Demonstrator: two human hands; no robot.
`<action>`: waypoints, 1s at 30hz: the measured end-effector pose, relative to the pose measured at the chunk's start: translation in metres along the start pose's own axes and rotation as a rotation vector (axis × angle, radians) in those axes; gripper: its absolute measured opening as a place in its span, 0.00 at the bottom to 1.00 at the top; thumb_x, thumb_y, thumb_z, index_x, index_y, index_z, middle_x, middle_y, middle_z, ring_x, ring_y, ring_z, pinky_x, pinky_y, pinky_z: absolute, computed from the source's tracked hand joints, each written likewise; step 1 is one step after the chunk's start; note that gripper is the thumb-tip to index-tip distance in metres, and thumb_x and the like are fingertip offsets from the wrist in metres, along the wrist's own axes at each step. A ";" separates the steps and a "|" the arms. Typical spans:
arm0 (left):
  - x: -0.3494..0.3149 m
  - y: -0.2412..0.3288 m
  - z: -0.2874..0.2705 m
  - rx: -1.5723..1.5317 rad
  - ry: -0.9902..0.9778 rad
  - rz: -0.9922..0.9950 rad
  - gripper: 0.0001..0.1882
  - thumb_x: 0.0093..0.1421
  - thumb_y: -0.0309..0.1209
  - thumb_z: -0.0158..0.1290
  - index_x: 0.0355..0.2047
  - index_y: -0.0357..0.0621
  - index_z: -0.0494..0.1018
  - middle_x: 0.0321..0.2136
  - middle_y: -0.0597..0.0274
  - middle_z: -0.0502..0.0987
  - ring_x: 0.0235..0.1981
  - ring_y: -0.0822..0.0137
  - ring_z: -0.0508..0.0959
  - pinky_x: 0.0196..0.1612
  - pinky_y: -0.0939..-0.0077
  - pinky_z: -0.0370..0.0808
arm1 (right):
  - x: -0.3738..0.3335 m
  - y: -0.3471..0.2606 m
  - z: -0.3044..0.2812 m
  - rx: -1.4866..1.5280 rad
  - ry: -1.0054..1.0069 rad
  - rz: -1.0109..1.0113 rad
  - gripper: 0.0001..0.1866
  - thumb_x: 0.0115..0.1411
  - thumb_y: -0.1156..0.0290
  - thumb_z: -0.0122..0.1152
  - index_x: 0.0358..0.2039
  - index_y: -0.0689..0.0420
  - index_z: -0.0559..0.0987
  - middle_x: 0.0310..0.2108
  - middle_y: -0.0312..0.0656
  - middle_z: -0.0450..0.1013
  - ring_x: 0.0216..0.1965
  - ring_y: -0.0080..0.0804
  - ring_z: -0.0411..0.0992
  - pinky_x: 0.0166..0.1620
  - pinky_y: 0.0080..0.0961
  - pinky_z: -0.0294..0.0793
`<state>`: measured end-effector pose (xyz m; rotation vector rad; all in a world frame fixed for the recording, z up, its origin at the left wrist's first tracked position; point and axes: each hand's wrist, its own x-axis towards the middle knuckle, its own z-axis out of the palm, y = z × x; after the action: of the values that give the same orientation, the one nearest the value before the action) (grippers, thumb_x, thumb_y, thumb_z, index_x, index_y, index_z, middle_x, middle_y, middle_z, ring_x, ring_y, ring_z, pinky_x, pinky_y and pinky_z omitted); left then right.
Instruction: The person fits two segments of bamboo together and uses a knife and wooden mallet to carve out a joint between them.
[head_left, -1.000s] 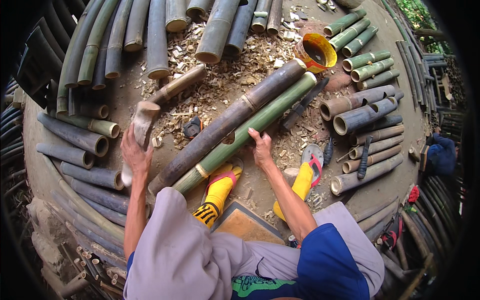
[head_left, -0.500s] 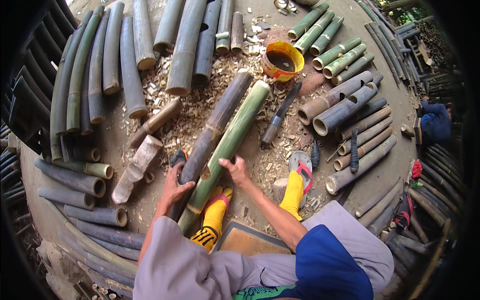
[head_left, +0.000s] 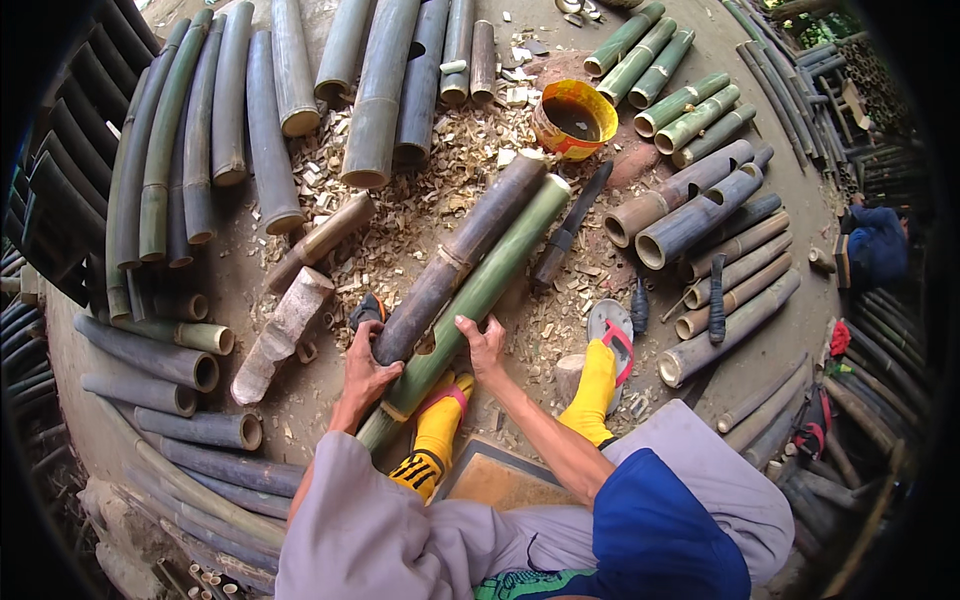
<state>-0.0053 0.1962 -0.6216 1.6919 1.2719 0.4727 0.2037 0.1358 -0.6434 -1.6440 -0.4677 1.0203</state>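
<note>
A green bamboo tube (head_left: 480, 295) with a notch cut in its side lies aslant in front of me, propped on another bamboo piece (head_left: 378, 432) at its near end. Along its left side rests a dark brown bamboo tube (head_left: 462, 255). My left hand (head_left: 364, 372) is closed at the near end of the dark tube, thumb toward the green one. My right hand (head_left: 486, 350) grips the green tube's right side near the notch; its fingers are partly hidden. To the right of both tubes lies a large dark-bladed knife (head_left: 575, 225) on the wood chips.
A rough wood block (head_left: 283, 335) and a short bamboo piece (head_left: 320, 242) lie left. A yellow-red bucket (head_left: 574, 120) of dark liquid stands ahead. Bamboo rows (head_left: 380, 110) flank both sides. Dark-handled tools (head_left: 717, 300) lie right. Another person (head_left: 875, 245) is far right.
The dark tube has slid forward along the green tube, its near end now by my left hand. The green tube and my right hand keep nearly the same place; the view has shifted slightly.
</note>
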 end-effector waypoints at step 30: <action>-0.002 0.030 0.009 0.446 0.121 0.011 0.40 0.44 0.47 0.63 0.58 0.55 0.63 0.53 0.51 0.62 0.53 0.47 0.63 0.55 0.54 0.62 | 0.162 -0.138 -0.023 -1.343 -0.417 -0.710 0.30 0.43 0.58 0.71 0.46 0.53 0.70 0.39 0.51 0.71 0.39 0.49 0.72 0.41 0.44 0.70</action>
<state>0.0172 0.1898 -0.6003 2.0636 1.5398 0.3141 0.3383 0.2881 -0.5768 -2.0335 -2.1782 0.4236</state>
